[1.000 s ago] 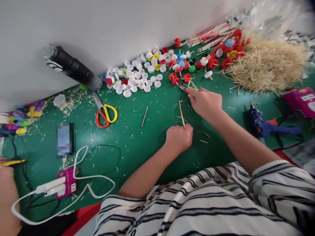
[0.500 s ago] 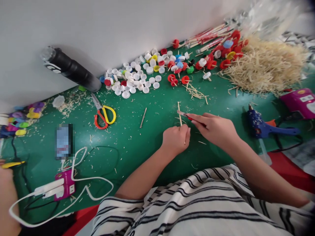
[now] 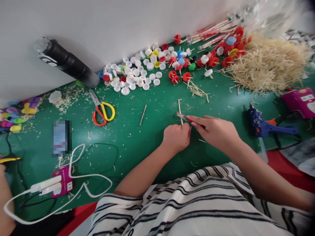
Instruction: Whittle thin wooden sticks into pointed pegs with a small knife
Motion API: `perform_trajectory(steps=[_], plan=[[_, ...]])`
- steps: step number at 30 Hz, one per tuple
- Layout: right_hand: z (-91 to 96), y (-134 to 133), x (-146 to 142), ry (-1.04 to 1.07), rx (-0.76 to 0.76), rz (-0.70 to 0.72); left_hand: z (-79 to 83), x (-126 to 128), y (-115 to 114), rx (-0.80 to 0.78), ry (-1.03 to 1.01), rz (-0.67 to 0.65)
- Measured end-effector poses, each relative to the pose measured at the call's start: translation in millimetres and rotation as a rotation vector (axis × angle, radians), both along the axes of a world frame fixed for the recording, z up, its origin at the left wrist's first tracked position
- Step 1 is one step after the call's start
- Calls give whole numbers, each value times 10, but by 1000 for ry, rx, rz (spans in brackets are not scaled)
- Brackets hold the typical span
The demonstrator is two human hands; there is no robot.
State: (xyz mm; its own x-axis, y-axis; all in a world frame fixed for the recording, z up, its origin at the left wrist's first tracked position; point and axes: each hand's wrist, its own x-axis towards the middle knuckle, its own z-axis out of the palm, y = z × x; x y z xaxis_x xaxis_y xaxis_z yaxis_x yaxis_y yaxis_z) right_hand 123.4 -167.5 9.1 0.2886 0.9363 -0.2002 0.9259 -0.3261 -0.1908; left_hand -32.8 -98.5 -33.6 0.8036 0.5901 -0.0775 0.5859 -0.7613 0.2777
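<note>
My left hand (image 3: pixel 176 137) is a closed fist around the lower end of a thin wooden stick (image 3: pixel 179 109) that points away from me over the green table (image 3: pixel 137 141). My right hand (image 3: pixel 214 131) grips a small knife with a red handle (image 3: pixel 183 116). Its blade lies against the stick just above my left fist. Wood shavings lie scattered around both hands.
Many bottle caps (image 3: pixel 140 73) lie by the wall, some on sticks (image 3: pixel 209 59). A heap of shavings (image 3: pixel 265 65) fills the far right. Scissors (image 3: pixel 102 111), a short stick (image 3: pixel 142 114), a black flashlight (image 3: pixel 66 62), a blue glue gun (image 3: pixel 265 126) and a white cable (image 3: pixel 81 183) are around. Another person's arm (image 3: pixel 5 200) shows at bottom left.
My right hand came back from the far caps to the stick, bringing the knife blade against it above my left fist. My left hand stayed on the stick.
</note>
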Motion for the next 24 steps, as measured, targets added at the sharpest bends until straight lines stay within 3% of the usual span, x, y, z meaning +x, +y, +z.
perform_trajectory(steps=[12, 24], plan=[[-106, 224, -92, -79, -8, -46, 14, 43, 32, -50, 54, 0], [-209, 218, -33, -52, 60, -26, -25, 16, 10, 26, -17, -3]])
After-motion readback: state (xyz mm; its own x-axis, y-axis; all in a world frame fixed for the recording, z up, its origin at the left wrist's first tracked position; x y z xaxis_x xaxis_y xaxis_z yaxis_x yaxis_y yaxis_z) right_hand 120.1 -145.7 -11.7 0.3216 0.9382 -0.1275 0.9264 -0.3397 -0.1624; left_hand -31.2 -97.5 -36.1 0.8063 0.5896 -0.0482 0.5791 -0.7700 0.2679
